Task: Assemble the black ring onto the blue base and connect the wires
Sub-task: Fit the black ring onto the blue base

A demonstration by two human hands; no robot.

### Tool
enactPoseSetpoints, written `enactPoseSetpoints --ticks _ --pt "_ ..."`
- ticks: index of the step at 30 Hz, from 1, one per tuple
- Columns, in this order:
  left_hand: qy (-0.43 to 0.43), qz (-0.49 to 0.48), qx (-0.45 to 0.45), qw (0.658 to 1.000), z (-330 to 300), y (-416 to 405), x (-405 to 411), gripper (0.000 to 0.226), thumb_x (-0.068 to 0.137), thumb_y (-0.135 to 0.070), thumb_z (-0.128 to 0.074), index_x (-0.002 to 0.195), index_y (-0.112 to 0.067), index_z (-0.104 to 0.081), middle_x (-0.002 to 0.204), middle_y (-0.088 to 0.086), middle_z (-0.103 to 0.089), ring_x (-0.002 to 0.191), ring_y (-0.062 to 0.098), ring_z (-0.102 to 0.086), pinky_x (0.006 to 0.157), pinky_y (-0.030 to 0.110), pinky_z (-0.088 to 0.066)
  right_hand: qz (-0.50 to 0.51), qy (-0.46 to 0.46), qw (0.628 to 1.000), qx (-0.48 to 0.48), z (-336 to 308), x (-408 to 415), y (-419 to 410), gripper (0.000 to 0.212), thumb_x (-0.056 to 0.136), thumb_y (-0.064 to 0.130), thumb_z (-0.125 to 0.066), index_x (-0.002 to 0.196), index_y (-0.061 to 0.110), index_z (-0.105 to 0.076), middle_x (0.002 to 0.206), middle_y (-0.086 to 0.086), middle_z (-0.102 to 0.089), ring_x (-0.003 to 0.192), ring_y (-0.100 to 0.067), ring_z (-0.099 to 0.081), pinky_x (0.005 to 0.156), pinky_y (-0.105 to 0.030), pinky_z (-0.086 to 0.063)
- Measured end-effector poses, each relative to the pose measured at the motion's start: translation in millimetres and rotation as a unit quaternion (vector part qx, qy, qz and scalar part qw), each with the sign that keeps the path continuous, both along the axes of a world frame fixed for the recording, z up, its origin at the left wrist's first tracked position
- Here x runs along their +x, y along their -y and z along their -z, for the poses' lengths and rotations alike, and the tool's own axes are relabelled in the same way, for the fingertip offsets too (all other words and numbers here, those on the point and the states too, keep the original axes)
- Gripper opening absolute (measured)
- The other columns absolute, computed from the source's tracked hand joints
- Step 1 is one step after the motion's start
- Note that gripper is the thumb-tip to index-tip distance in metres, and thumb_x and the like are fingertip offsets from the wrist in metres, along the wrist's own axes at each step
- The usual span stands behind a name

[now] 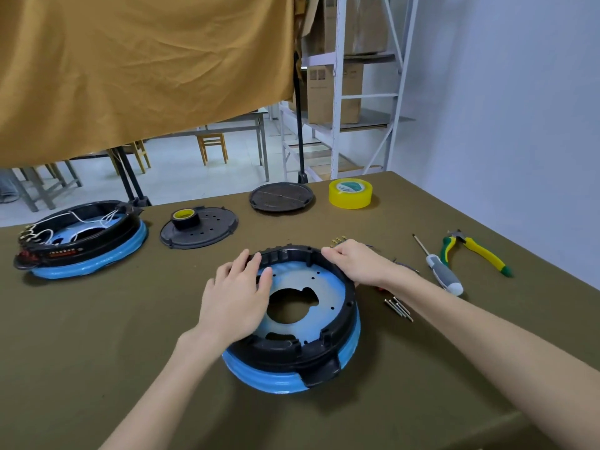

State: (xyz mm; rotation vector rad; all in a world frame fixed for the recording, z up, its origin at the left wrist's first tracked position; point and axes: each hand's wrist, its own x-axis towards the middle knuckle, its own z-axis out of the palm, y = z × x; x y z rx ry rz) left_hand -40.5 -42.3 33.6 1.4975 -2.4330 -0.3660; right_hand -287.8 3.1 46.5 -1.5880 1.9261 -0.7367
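A black ring (328, 352) sits on top of a blue base (269, 375) in the middle of the olive table. My left hand (237, 297) lies over the ring's left rim, fingers straight, tips touching the far edge and the pale blue inner plate (328, 287). My right hand (354, 259) rests on the ring's far right rim with its fingers curled over the edge. Thin wires with brass terminals (339, 239) poke out just behind my right hand; their run is hidden by the hand.
A second blue base with black ring and white wires (81, 238) stands at the left. Behind are two black lids (207, 233) (281, 196), black tape (183, 217) and yellow tape (350, 193). Right: screwdriver (441, 271), pliers (477, 251), several screws (399, 308).
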Motion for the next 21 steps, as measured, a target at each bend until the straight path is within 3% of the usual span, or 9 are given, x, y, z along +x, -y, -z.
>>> enactPoseSetpoints --ticks 2,5,11,16,21 --pt "-0.010 -0.028 0.002 1.000 -1 -8 -2 0.059 0.109 -0.051 -0.022 0.164 -0.027 -0.026 0.173 -0.006 -0.017 0.156 0.027 -0.020 0.121 0.049 -0.026 -0.006 -0.040 0.999 -0.018 -3 4 8 0.052 0.111 0.039 -0.038 0.065 0.017 -0.034 0.054 0.000 -0.040 0.042 -0.011 -0.043 0.044 -0.017 -0.039" --pt "-0.053 -0.051 -0.005 0.997 -7 -11 -3 0.054 0.111 -0.041 -0.030 0.162 -0.023 -0.031 0.170 -0.004 -0.026 0.153 0.029 -0.027 0.120 0.047 -0.029 -0.010 -0.083 0.996 -0.040 -7 8 10 0.048 0.111 0.030 -0.039 0.066 0.014 -0.031 0.061 -0.011 -0.033 0.052 -0.022 -0.036 0.055 -0.033 -0.031" --pt "-0.104 -0.077 -0.031 0.991 -8 -13 -4 0.045 0.106 -0.020 -0.046 0.150 -0.023 -0.052 0.163 -0.002 -0.039 0.143 0.033 -0.040 0.114 0.047 -0.039 0.017 -0.119 0.991 -0.063 -13 15 11 0.050 0.109 0.030 -0.042 0.063 0.011 -0.038 0.059 -0.011 -0.037 0.057 -0.023 -0.035 0.058 -0.037 -0.028" --pt "-0.119 -0.074 -0.034 0.990 -8 -11 -3 0.044 0.105 -0.020 -0.046 0.149 -0.023 -0.053 0.161 -0.003 -0.042 0.141 0.033 -0.041 0.113 0.048 -0.040 0.037 -0.139 0.987 -0.071 -14 14 11 0.054 0.108 0.032 -0.044 0.058 0.014 -0.035 0.052 -0.004 -0.037 0.052 -0.020 -0.037 0.053 -0.034 -0.028" --pt "-0.108 -0.075 -0.030 0.991 -7 -12 -6 0.043 0.106 -0.025 -0.045 0.149 -0.023 -0.053 0.161 -0.002 -0.043 0.141 0.033 -0.041 0.111 0.045 -0.040 0.034 -0.101 0.993 -0.055 -2 12 11 0.053 0.109 0.032 -0.044 0.060 0.013 -0.034 0.056 -0.007 -0.036 0.055 -0.024 -0.036 0.058 -0.036 -0.031"
